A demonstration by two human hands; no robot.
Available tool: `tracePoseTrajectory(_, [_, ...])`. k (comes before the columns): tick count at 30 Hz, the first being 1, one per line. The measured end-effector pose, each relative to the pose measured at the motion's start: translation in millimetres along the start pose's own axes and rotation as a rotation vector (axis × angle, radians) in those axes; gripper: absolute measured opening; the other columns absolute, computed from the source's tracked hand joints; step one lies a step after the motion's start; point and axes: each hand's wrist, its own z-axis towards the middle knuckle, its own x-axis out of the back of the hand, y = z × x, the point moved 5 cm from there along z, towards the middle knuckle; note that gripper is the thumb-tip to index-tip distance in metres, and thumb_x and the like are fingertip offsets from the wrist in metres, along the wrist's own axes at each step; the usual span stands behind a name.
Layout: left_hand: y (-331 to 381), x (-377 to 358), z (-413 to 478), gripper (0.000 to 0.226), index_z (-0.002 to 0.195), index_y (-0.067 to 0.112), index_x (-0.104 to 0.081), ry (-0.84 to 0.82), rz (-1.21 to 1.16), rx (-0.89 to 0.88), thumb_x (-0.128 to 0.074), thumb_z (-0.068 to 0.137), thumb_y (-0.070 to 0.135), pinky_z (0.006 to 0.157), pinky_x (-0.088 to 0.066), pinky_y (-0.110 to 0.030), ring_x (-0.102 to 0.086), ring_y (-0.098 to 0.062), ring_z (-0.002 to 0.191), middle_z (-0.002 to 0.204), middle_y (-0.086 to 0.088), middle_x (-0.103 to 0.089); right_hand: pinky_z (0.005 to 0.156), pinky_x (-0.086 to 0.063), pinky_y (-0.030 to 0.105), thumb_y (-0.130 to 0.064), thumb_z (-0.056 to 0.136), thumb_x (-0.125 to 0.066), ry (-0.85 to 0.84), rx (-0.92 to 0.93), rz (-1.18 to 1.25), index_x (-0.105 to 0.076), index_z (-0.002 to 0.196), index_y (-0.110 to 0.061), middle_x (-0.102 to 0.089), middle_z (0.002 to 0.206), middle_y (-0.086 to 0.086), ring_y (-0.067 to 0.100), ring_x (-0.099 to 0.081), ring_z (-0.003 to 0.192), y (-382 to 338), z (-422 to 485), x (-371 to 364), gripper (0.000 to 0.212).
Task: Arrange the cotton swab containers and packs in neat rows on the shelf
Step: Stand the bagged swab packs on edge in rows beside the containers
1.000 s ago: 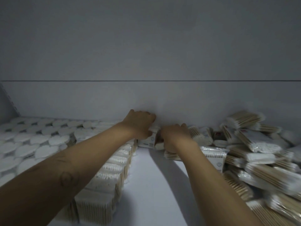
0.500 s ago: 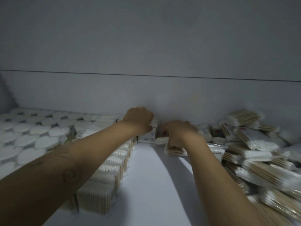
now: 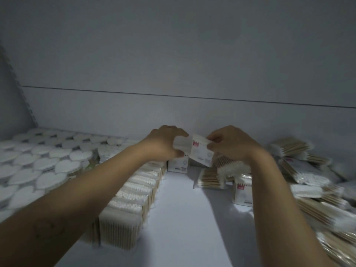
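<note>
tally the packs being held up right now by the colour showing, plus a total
plain white pack, gripped by the left hand: 1
pack with a red mark, pinched by the right hand: 1
total: 2, as far as the blur lets me tell

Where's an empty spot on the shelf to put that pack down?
The bare middle strip of shelf is free for the held pack, between the upright row of swab packs on the left and the loose pile on the right. It narrows at the back by a small box. The heart-lidded containers far left are packed tight.
</note>
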Motion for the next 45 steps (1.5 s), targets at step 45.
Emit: tracePoseTrajectory(45, [11.5, -33.3, 18.3, 0.014, 0.101, 0.023, -0.059, 0.031, 0.566, -0.226, -0.049, 0.094, 0.018, 0.081, -0.031, -0.033, -0.057, -0.02, 0.094, 0.103, 0.003, -0.059, 0.074, -0.045, 0.023, -0.026, 0.083, -0.069, -0.012, -0.012, 0.119, -0.066, 0.107, -0.026, -0.065, 0.103, -0.006, 0.011, -0.061, 0.092, 10.3, 4.0, -3.5, 0.024])
